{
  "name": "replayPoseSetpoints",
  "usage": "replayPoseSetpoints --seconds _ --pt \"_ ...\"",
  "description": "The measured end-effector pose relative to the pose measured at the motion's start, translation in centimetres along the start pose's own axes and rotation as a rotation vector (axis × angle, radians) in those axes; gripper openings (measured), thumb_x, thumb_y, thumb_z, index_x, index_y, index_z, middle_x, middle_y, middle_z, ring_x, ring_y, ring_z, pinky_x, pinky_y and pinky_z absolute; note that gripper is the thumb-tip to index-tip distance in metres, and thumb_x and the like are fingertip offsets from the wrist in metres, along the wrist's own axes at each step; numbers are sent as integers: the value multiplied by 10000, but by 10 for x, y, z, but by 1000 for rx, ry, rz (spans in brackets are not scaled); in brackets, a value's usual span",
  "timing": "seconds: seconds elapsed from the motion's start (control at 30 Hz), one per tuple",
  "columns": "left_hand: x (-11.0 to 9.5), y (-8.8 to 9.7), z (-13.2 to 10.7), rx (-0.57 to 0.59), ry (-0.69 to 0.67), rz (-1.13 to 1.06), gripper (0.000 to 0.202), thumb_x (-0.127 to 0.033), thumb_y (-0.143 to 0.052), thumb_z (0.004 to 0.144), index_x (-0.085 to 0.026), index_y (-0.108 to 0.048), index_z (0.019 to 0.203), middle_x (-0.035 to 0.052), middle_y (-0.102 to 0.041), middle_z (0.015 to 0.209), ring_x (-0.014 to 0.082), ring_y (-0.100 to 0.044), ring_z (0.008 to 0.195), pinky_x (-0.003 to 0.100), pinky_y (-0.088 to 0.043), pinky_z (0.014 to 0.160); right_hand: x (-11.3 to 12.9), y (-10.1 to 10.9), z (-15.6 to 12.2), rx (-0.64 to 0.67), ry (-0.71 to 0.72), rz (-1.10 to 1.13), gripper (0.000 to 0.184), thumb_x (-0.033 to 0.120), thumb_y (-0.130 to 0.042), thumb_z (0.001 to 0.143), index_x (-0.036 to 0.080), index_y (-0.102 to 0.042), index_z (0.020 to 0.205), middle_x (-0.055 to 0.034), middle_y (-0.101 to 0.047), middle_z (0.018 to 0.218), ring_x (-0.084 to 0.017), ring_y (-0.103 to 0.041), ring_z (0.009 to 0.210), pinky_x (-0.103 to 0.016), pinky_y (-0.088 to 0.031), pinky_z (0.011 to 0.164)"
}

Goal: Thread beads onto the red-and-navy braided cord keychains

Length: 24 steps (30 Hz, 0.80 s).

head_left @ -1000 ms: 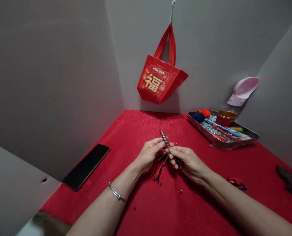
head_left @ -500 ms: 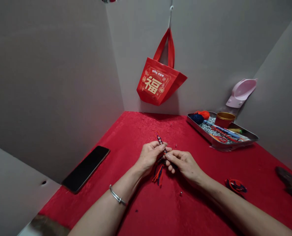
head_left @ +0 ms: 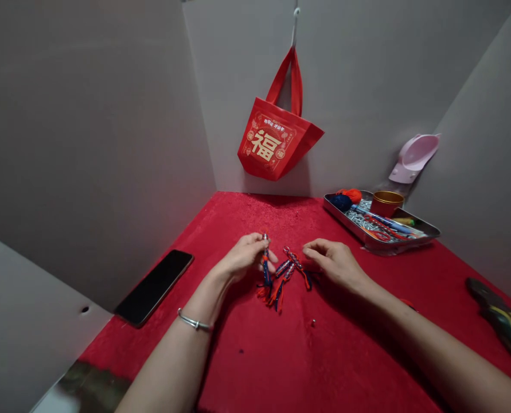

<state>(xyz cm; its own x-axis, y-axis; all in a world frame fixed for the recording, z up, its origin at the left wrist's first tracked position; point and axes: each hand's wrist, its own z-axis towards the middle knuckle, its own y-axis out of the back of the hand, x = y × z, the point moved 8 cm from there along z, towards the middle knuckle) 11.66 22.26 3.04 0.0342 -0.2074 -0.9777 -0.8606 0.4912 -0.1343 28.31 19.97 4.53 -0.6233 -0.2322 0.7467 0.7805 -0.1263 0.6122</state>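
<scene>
My left hand (head_left: 242, 259) pinches the top of a braided red-and-blue tassel charm (head_left: 265, 274), which hangs down onto the red cloth. Two more finished charms (head_left: 290, 269) lie on the cloth just to its right. My right hand (head_left: 335, 261) hovers right of them, fingers loosely curled with nothing visible between them, fingertips close to the charms.
A black phone (head_left: 154, 287) lies at the left edge of the red cloth (head_left: 307, 355). A metal tray (head_left: 378, 226) with yarn balls, a gold-rimmed cup and pens stands back right. A red tote bag (head_left: 276, 137) hangs on the wall. Dark tools (head_left: 502, 318) lie far right.
My hands, which together held one charm, have separated. The left hand moved left and lowered the charm beside the others; the right hand let go and drew right.
</scene>
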Motion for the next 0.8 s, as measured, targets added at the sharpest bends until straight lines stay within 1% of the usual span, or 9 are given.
replayPoseSetpoints --seconds 0.07,0.17,0.3,0.4,0.5,0.57,0.63,0.7,0.8 --pt "6 3 -3 32 80 218 77 -242 -430 789 -172 -463 793 42 -624 617 124 -549 439 238 -393 467 -3 -1 0 42 7 -201 243 354 -512 774 169 -641 683 -61 -648 641 -163 -566 578 -259 -366 518" --pt "12 18 1 -107 84 557 127 -219 -427 758 -173 -475 649 -3 -545 509 109 -483 432 229 -351 479 -4 -11 -5 132 -19 -423 307 397 -498 773 185 -612 583 -63 -618 555 -157 -527 498 -242 -281 446" --pt "17 24 10 -250 22 755 224 -203 -552 669 -172 -462 466 -35 -400 409 120 -435 487 239 -301 532 -2 -20 -12 143 -31 -569 188 332 -557 714 189 -611 604 -58 -611 565 -137 -497 472 -221 -210 426" --pt "17 21 11 -310 -35 835 215 -205 -562 669 -179 -485 471 -11 -439 453 148 -463 545 257 -300 582 -3 -21 -10 117 -6 -463 181 256 -533 717 176 -577 562 -37 -580 538 -115 -464 462 -217 -213 433" --pt "6 18 3 -406 -104 875 52 -232 -581 674 -186 -564 657 26 -522 580 185 -503 634 268 -304 621 -6 -23 -6 151 -49 -51 266 328 -516 751 171 -531 537 4 -510 487 -107 -439 457 -217 -270 443" --pt "-9 15 -6 -513 -220 865 111 -276 -561 715 -193 -576 787 41 -546 657 190 -506 673 268 -305 638 -3 -26 -5 168 -117 244 287 389 -519 757 166 -529 576 24 -476 485 -95 -413 438 -215 -294 436" --pt "-18 6 -12 -525 -320 766 188 -359 -499 778 -189 -580 778 32 -537 645 170 -487 637 263 -304 622 2 -29 -7 170 -178 437 290 425 -524 758 162 -545 638 31 -478 509 -83 -386 415 -212 -295 414" --pt "-13 -9 -9 -380 -306 550 326 -460 -468 790 -170 -580 692 11 -509 585 137 -450 567 250 -299 570 11 -31 -11 161 -181 525 286 430 -528 760 159 -561 674 24 -507 544 -79 -390 420 -215 -315 417" --pt "4 -29 -2 -183 -183 147 393 -523 -576 695 -137 -571 618 -13 -487 533 91 -403 490 228 -283 504 24 -27 -15 99 -59 477 238 376 -567 747 154 -591 662 4 -554 591 -105 -468 522 -242 -389 523"
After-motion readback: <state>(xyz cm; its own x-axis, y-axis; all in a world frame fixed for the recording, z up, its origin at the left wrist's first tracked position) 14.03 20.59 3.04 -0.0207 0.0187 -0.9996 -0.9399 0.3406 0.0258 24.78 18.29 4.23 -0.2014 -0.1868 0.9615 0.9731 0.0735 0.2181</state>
